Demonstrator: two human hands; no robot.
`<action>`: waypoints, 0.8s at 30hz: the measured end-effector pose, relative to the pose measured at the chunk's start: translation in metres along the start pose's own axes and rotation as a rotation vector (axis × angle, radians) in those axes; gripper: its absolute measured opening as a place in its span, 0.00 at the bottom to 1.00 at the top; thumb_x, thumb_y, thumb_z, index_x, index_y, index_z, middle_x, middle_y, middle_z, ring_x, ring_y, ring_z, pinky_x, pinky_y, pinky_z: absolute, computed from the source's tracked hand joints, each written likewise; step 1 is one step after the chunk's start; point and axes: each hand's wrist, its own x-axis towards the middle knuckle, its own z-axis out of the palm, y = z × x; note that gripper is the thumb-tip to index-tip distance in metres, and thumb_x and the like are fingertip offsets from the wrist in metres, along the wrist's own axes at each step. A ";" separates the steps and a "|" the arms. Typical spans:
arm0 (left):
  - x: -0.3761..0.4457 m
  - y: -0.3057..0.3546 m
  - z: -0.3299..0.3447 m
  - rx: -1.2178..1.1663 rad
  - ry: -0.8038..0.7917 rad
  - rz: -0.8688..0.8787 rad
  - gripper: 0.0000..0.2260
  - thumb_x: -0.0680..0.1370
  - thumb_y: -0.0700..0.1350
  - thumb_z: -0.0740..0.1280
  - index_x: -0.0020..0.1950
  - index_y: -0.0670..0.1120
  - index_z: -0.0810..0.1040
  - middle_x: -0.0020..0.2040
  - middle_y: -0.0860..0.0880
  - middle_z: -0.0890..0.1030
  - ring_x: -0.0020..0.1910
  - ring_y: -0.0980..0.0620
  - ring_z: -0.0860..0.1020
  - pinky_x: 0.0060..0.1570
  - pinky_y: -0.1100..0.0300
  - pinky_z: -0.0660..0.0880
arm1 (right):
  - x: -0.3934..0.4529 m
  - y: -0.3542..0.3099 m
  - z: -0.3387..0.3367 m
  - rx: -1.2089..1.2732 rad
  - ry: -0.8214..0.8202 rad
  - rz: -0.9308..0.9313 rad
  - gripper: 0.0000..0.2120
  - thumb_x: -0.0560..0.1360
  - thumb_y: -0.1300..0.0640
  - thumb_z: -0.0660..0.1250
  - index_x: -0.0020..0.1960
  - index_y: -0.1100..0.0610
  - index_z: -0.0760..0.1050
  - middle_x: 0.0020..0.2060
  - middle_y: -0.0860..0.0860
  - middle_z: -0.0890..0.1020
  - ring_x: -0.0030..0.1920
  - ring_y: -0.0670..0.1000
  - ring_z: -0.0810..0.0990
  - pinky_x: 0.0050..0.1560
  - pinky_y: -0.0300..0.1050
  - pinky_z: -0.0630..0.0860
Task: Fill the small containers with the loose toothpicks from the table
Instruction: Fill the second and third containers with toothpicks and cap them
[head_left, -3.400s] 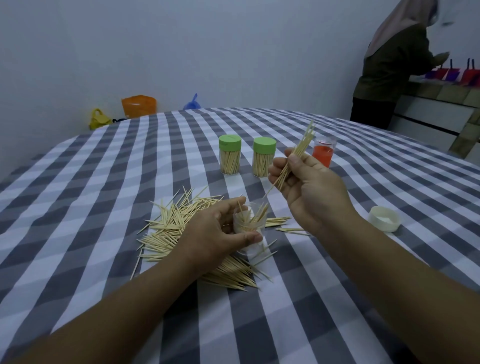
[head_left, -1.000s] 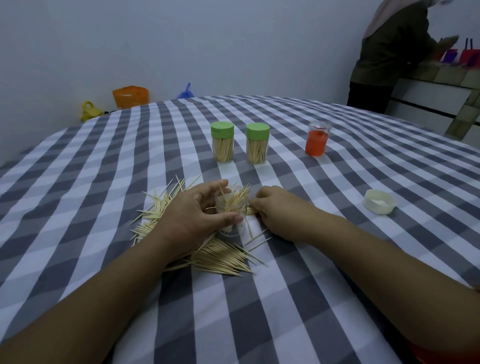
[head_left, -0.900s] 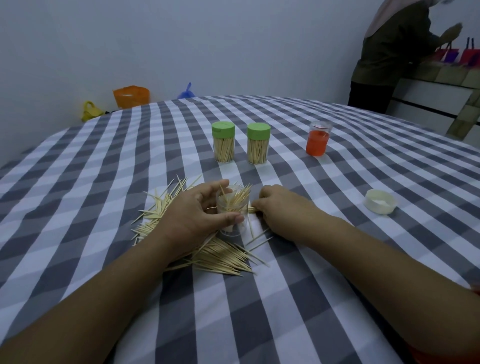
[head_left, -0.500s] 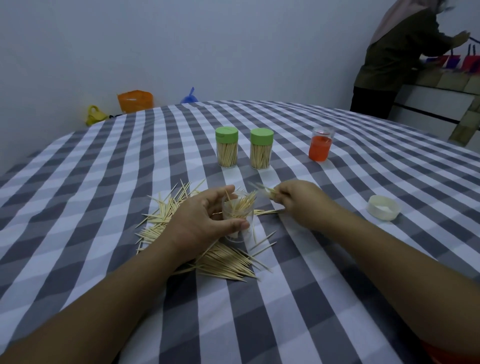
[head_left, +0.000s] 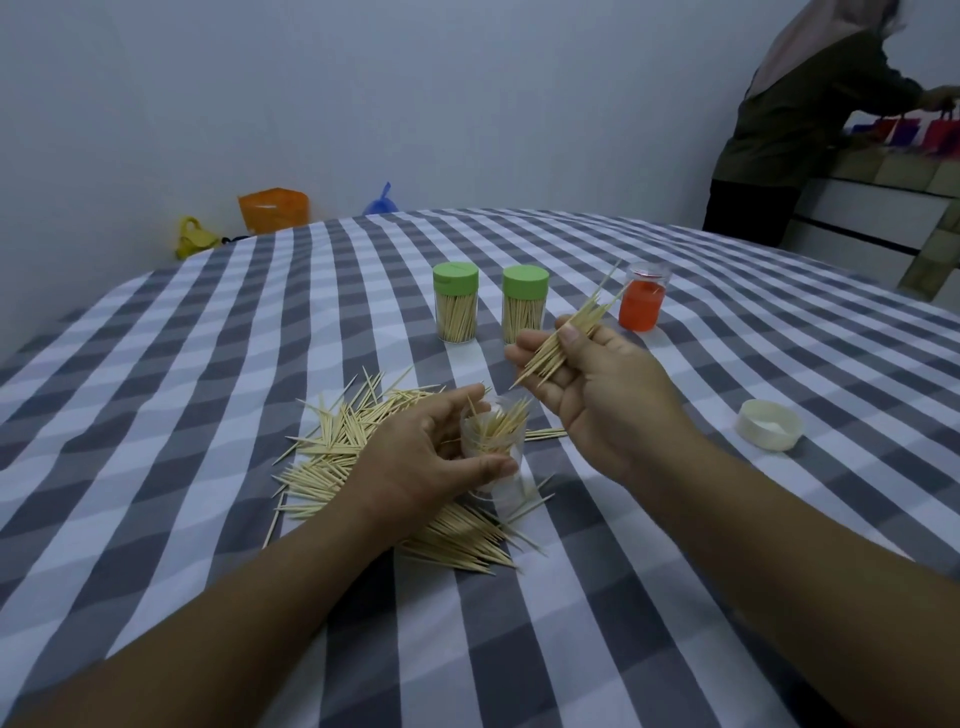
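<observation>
We see the left hand (head_left: 415, 462) wrapped around a small clear container (head_left: 493, 447) that stands on the checked tablecloth (head_left: 156, 415) about midway across the tabletop, thumb on the near side, fingers curled round the far side. Toothpicks stick up out of the container's open mouth, leaning every which way. Just above it and a touch to the right, the right hand (head_left: 597, 384) is lifted off the cloth, pinching a bundle of toothpicks (head_left: 566, 338) between thumb and curled fingers; the bundle slants, lower tips aimed down toward the container, upper tips fanning toward the far edge.

Under and beside the left hand lies the pile of loose toothpicks (head_left: 353, 447), scattered wide on the left and running back toward the near edge beneath the wrist. A few stray ones lie right of the container.

Farther back, toward the far edge, we have two clear jars with green lids (head_left: 456, 301), side by side, both full of toothpicks and both capped. Just right of them stands a clear jar with an orange lower part (head_left: 641, 304). Well off toward the right edge sits a white lid (head_left: 769, 431), open side up.

Beyond the table, at the far right, another person (head_left: 800, 124) stands turned away at a counter.
</observation>
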 end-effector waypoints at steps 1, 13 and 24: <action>0.000 0.000 0.000 -0.004 0.000 0.000 0.40 0.58 0.46 0.76 0.70 0.44 0.70 0.55 0.57 0.80 0.51 0.62 0.81 0.50 0.68 0.76 | -0.001 0.004 0.001 -0.004 -0.009 0.009 0.08 0.82 0.62 0.53 0.51 0.58 0.71 0.45 0.58 0.83 0.49 0.55 0.83 0.54 0.49 0.79; 0.000 0.000 0.000 -0.020 -0.009 0.020 0.32 0.59 0.46 0.75 0.62 0.55 0.72 0.46 0.61 0.83 0.49 0.62 0.82 0.48 0.68 0.77 | -0.009 0.021 -0.001 -0.552 -0.142 -0.019 0.08 0.82 0.57 0.56 0.52 0.48 0.73 0.54 0.51 0.81 0.58 0.51 0.78 0.62 0.53 0.74; 0.002 -0.003 -0.002 0.027 -0.006 0.033 0.35 0.62 0.45 0.77 0.68 0.49 0.71 0.52 0.53 0.83 0.50 0.58 0.82 0.51 0.62 0.79 | -0.010 0.019 -0.006 -0.695 -0.228 0.007 0.12 0.80 0.55 0.59 0.60 0.50 0.76 0.57 0.50 0.80 0.61 0.48 0.77 0.64 0.48 0.72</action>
